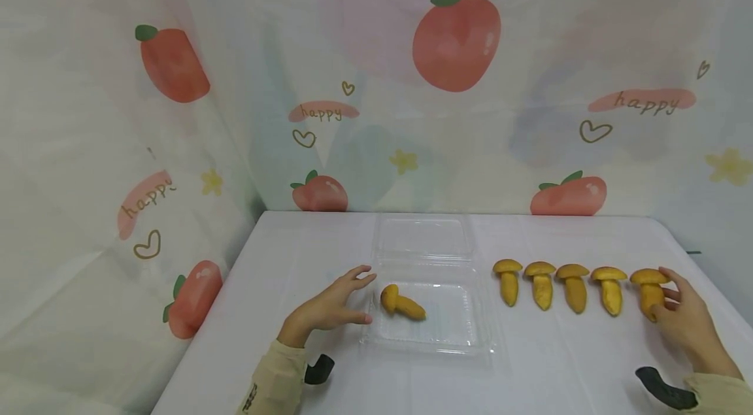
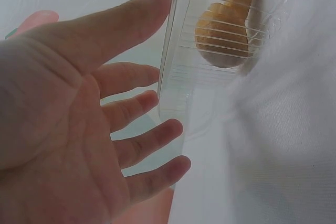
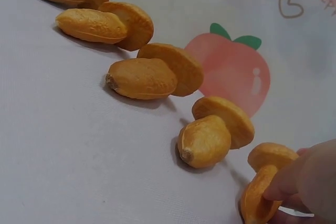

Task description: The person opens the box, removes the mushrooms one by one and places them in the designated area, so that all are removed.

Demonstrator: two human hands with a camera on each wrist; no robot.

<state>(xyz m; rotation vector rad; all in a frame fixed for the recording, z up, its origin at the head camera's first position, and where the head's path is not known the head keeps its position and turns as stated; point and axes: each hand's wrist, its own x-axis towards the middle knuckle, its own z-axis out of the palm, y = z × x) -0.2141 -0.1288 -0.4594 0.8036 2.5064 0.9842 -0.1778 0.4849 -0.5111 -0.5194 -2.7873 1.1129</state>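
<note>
At the right end of a row, my right hand point(image 1: 685, 317) grips a yellow-brown mushroom point(image 1: 650, 291), its thumb against the stem and fingers on the far side. The right wrist view shows this mushroom point(image 3: 262, 187) low at the right corner, partly covered by the hand. My left hand point(image 1: 326, 307) is at the left side of a clear plastic clamshell box point(image 1: 447, 344), fingers spread and relaxed, holding nothing. In the left wrist view the fingertips are right at the box's rim. One mushroom point(image 1: 408, 307) lies on its side in the box's left part.
Several more mushrooms, among them one nearest the gripped one point(image 1: 610, 291) and one nearest the box point(image 1: 508, 281), lie in a row with caps toward the back. The box's lid point(image 1: 423, 238) lies open behind it. A printed cloth backdrop point(image 1: 376, 160) rises behind the white table point(image 1: 317, 245).
</note>
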